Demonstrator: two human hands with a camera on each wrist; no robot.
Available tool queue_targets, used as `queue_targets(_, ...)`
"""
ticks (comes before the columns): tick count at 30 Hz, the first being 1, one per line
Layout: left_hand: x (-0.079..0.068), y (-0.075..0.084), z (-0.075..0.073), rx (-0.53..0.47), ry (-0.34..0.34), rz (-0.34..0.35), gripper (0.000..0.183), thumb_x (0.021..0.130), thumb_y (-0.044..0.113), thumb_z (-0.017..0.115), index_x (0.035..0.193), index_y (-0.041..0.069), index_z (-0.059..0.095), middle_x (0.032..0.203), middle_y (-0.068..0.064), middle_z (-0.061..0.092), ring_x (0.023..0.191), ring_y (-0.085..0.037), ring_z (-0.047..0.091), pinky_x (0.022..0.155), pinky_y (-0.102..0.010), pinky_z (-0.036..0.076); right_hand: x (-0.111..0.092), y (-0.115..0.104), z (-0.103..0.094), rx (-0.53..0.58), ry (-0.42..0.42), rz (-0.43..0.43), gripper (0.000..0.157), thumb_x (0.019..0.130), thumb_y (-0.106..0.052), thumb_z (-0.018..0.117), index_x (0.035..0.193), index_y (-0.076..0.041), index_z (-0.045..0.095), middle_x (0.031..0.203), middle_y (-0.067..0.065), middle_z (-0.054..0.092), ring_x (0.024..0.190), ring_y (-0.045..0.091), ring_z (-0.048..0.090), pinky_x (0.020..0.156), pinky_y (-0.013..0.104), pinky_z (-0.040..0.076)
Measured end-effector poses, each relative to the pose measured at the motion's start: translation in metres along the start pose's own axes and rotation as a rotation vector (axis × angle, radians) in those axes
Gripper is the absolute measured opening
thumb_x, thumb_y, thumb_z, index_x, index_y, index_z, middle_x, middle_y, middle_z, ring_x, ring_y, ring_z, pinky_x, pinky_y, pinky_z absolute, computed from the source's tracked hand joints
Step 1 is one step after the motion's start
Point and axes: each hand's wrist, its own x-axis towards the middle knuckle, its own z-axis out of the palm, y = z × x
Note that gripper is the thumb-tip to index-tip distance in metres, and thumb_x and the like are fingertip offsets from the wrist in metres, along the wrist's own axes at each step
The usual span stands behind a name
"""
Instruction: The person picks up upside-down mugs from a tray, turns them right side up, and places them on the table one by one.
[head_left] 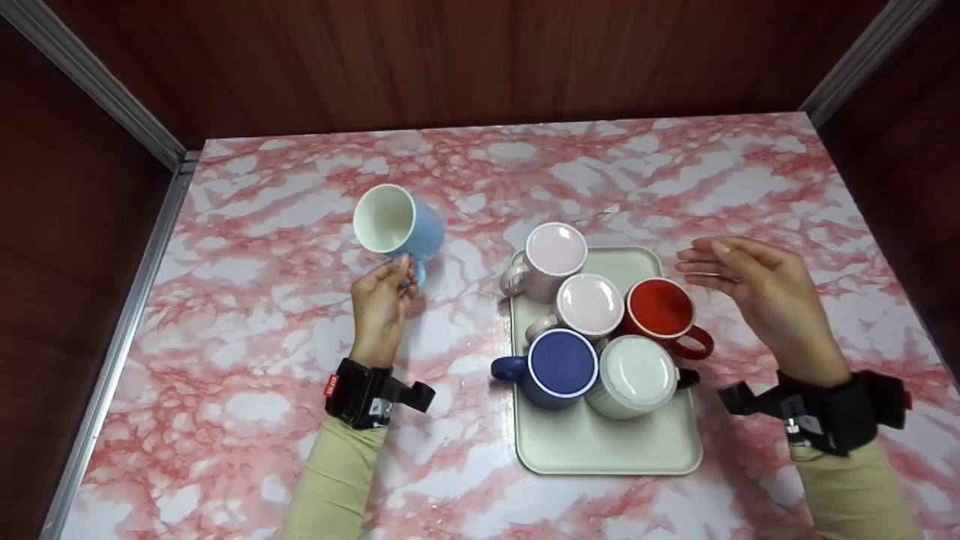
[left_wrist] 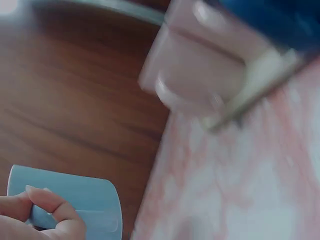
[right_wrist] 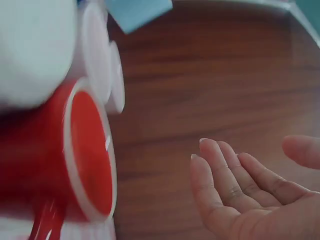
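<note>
My left hand (head_left: 381,304) pinches the handle of a light blue mug (head_left: 427,229), left of the tray. The mug is tilted, its pale inside facing the head camera; the left wrist view shows thumb and fingers on the handle of this mug (left_wrist: 95,195). My right hand (head_left: 776,300) is held out right of the tray, fingers extended and nothing in them. Nearest to it is a red mug (head_left: 660,306), upside down. Also base up on the tray (head_left: 607,454) stand two pale pink mugs (head_left: 555,250), a dark blue mug (head_left: 562,364) and a white mug (head_left: 637,375).
The tray's mugs stand close together, some handles jutting past its edge. Under everything is a red-and-white marbled table (head_left: 255,409). Dark wood panels (head_left: 480,60) with metal edging enclose its back and sides.
</note>
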Motion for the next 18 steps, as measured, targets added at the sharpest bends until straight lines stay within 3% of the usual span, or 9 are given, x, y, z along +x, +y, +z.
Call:
queue_targets(8, 0.027, -0.011, -0.024, 0.093, 0.119, -0.013, 0.016, 0.089, -0.001, 0.054, 0.093, -0.015, 0.060, 0.075, -0.011, 0.055, 0.060, -0.013, 0.047, 0.049, -0.019, 0.040, 0.003, 0.007, -0.034, -0.066, 0.089, 0.059, 0.019, 0.090, -0.002, 0.055, 0.102, 0.011, 0.061, 0.086, 0.018, 0.067, 0.084, 0.024, 0.065, 0.072, 0.032, 0.053)
queue_targets(18, 0.039, -0.016, -0.036, 0.257, 0.165, 0.022, 0.019, 0.090, 0.002, 0.055, 0.088, -0.017, 0.059, 0.063, -0.009, 0.051, 0.049, -0.011, 0.045, 0.044, -0.019, 0.037, 0.000, 0.014, -0.052, -0.085, 0.132, 0.103, 0.017, 0.089, -0.005, 0.057, 0.098, 0.008, 0.063, 0.084, 0.016, 0.067, 0.082, 0.023, 0.065, 0.071, 0.031, 0.053)
